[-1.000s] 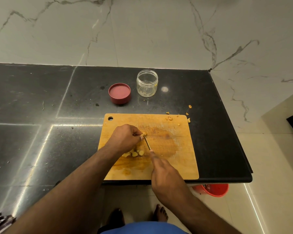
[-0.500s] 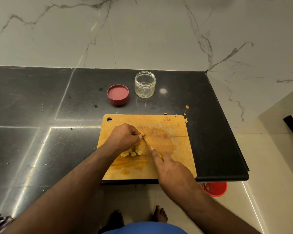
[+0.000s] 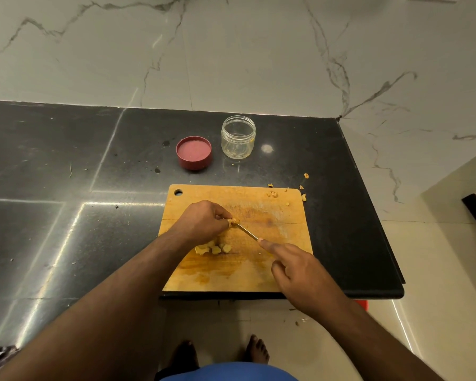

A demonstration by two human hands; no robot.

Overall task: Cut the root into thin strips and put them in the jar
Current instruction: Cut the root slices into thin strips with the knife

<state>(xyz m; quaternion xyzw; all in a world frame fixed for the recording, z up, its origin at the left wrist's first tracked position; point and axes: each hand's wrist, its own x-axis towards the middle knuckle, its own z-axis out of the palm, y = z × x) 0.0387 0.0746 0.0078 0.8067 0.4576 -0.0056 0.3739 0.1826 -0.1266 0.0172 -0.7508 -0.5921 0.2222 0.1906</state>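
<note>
Head view, left hand (image 3: 204, 220) pinching root piece (image 3: 234, 221), right hand (image 3: 300, 273) gripping knife (image 3: 248, 234), cutting board (image 3: 272, 215).

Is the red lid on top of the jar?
No, the red lid lies upside down on the black counter to the left of the open jar.

you have a yellow-orange wooden board (image 3: 272, 270) stained darker at its middle, pale yellow root pieces (image 3: 213, 248), a dull red lid (image 3: 194, 152), a clear jar (image 3: 238, 137), a glossy black counter (image 3: 66, 174), and a white wall (image 3: 231, 50) with grey veins.
</note>
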